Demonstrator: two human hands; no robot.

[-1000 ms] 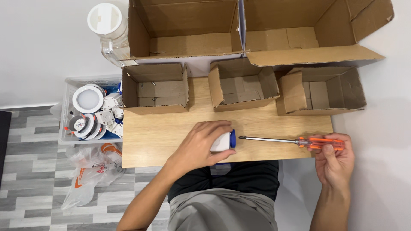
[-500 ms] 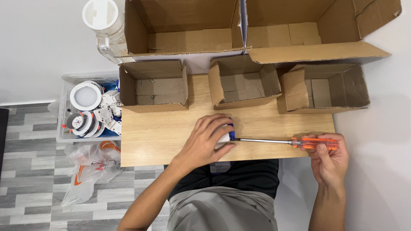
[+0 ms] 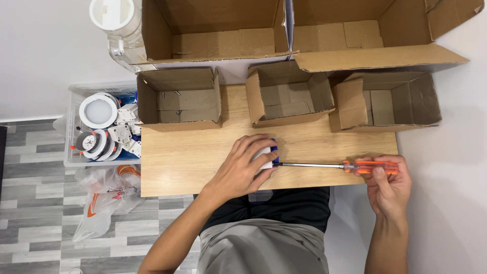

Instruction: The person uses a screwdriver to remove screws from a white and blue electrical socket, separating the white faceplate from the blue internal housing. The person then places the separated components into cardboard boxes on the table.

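The left hand [image 3: 242, 170] is pressing down on a small white and blue part [image 3: 267, 153], its fingers curled over the part and clamped on it, so that only the right edge of the part is showing. The part is resting on the wooden tabletop [image 3: 182, 157], near the front edge and just in front of the middle cardboard box [image 3: 289, 94]. The right hand [image 3: 388, 187] is gripping the orange handle of a long screwdriver [image 3: 329, 165], fingers closed around it, with the steel shaft lying level and pointing left. Compared with 1 second ago, the screwdriver tip is no longer standing clear of the part: it is now meeting the part's right side, and the left hand is covering more of the part than before. This is indicating that the tool is now being engaged with the part, although the exact contact point is hidden by the fingers. 3 small open boxes are standing in a row along the rear of the tabletop; the left box [image 3: 180, 99] is holding a few small dark items that could be screws, while the right box [image 3: 390, 99] is appearing empty. 2 larger open cartons [image 3: 213, 30] are sitting behind them. A clear bin [image 3: 73, 127] of round white fittings is standing on the floor to the left, with a plastic bag [image 3: 109, 195] beside it.
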